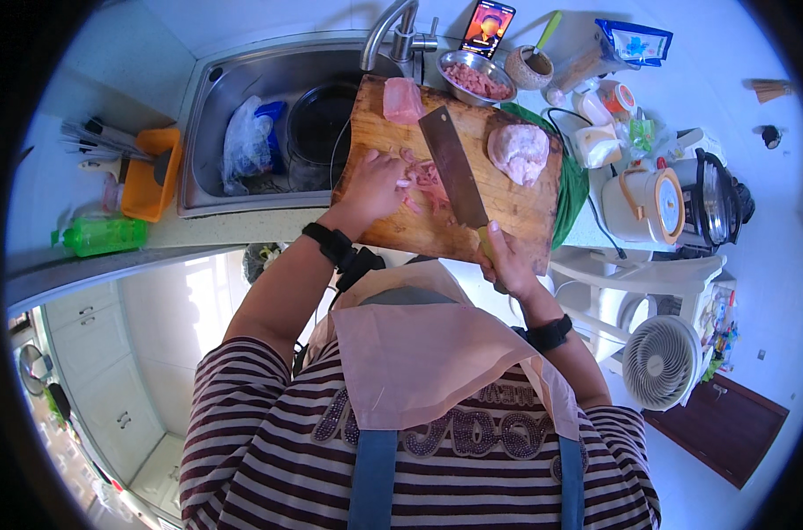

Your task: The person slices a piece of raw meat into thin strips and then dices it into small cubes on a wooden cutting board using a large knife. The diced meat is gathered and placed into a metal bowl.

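Note:
My right hand grips the handle of a cleaver, whose broad blade lies across the wooden cutting board with its tip pointing away from me. Strips of raw meat are heaped just left of the blade. My left hand rests over the left end of those strips, fingers bent; whether it pinches any is hidden. A pale pink block of raw meat sits at the board's far left edge. Toward its right side lies a larger rounded piece of raw meat.
Behind the board stands a metal bowl of cut meat, near a propped phone and a speckled pot. A sink with a faucet is left. A green cloth and white cooker are right.

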Available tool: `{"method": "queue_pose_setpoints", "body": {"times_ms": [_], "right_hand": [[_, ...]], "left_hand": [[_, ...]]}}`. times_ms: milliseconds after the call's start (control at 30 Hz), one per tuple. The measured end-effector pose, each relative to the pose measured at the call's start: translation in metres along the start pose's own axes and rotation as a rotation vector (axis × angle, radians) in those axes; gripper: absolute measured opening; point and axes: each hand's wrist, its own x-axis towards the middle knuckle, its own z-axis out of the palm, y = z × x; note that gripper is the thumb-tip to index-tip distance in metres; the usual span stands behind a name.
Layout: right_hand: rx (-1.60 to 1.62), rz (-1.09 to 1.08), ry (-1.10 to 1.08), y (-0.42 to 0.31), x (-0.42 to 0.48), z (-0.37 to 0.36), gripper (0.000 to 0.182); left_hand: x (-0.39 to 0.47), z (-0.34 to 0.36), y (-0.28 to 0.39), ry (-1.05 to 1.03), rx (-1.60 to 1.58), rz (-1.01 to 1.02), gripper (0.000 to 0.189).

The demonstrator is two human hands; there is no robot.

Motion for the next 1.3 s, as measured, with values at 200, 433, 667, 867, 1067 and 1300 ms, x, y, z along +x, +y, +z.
{"method": "queue_pose_setpoints", "body": {"times_ms": [200, 433, 667, 867, 1067, 1300], "right_hand": [[0.016, -0.007, -0.015, 0.0, -0.006, -0.005, 0.056], [-0.067, 0.037, -0.085, 0.006, -0.011, 0.006, 0.055], [-0.217, 0.059, -0.168, 0.006, -0.011, 0.01, 0.058], [-0.303, 0.076, -0.091, 0.019, -0.006, -0.002, 0.064], [-0.443, 0.075, -0.069, 0.005, -0.011, -0.004, 0.063], [-0.376, -0.028, -0.045, 0.017, -0.011, -0.002, 0.06]], "left_hand": [[-0.011, -0.007, -0.019, 0.113, -0.1, -0.166, 0.021], [-0.023, -0.011, -0.023, 0.094, -0.132, -0.328, 0.02], [-0.043, -0.007, -0.022, 0.152, -0.156, -0.211, 0.016], [-0.031, -0.01, -0.028, 0.229, -0.196, -0.198, 0.014], [0.002, -0.014, -0.035, 0.222, -0.096, -0.181, 0.012], [0.038, -0.018, -0.058, 0.188, -0.096, -0.302, 0.015]]}}
